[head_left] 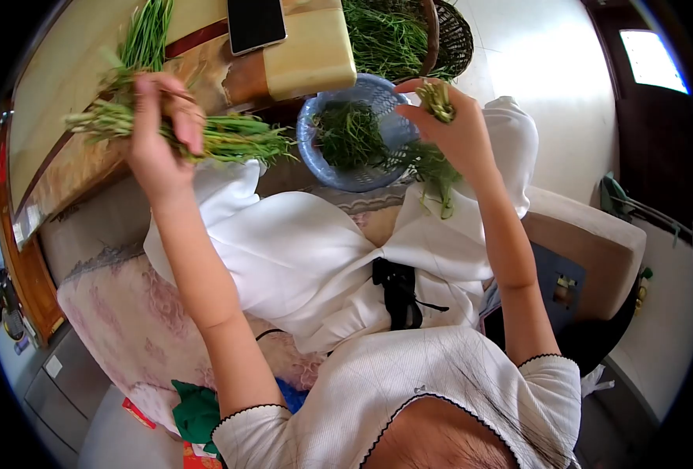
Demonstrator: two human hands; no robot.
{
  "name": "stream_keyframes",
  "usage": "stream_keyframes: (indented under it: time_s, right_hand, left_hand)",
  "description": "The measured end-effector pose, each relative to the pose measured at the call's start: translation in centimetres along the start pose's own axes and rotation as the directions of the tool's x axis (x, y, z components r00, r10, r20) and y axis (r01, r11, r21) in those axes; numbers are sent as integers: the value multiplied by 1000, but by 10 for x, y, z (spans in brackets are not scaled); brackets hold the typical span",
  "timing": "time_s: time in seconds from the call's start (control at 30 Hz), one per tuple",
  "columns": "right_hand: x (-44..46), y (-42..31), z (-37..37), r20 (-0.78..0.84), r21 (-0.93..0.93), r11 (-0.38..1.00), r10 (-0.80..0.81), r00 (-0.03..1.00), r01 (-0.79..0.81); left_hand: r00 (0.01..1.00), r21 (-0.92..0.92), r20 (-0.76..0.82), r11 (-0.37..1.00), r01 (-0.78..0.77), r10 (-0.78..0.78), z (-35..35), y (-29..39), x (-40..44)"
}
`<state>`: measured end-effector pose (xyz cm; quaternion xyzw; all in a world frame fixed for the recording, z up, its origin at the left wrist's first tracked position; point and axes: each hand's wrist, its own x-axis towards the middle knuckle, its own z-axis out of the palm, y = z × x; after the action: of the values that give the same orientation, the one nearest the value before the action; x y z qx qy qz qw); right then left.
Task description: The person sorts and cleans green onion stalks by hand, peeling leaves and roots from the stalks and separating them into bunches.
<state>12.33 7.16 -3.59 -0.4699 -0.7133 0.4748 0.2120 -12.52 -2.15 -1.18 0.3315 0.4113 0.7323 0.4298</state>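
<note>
My left hand is closed around a thick bunch of long green stems; the pale cut ends stick out to the left and the leafy tips to the right. That hand is over the table's near edge. My right hand grips a smaller bunch of feathery greens over my right thigh, its cut stem ends showing between thumb and fingers and its leaves hanging down. Between the hands stands a blue plastic colander with loose feathery greens in it.
On the glossy table lie a phone and another pile of green stems. Beyond the colander, a wicker basket holds many greens. I sit on a floral-covered sofa with a padded armrest at right.
</note>
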Motion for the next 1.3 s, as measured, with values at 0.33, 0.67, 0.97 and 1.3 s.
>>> stream_keyframes:
  time_s: [0.33, 0.67, 0.97, 1.3]
  right_hand:
    - [-29, -64, -8, 0, 330, 909, -270, 963, 255]
    - [-33, -90, 7, -60, 327, 877, -352, 934, 352]
    - [-23, -61, -25, -391, 527, 614, -438, 809, 587]
    - [-43, -89, -176, -207, 945, -325, -699, 684, -46]
  left_hand:
    - [790, -31, 501, 904, 426, -354, 50, -14, -29]
    - [687, 472, 580, 868, 155, -438, 67, -10, -22]
    - [738, 218, 344, 814, 539, -581, 66, -17, -28]
    - [862, 298, 264, 886, 355, -434, 62, -19, -28]
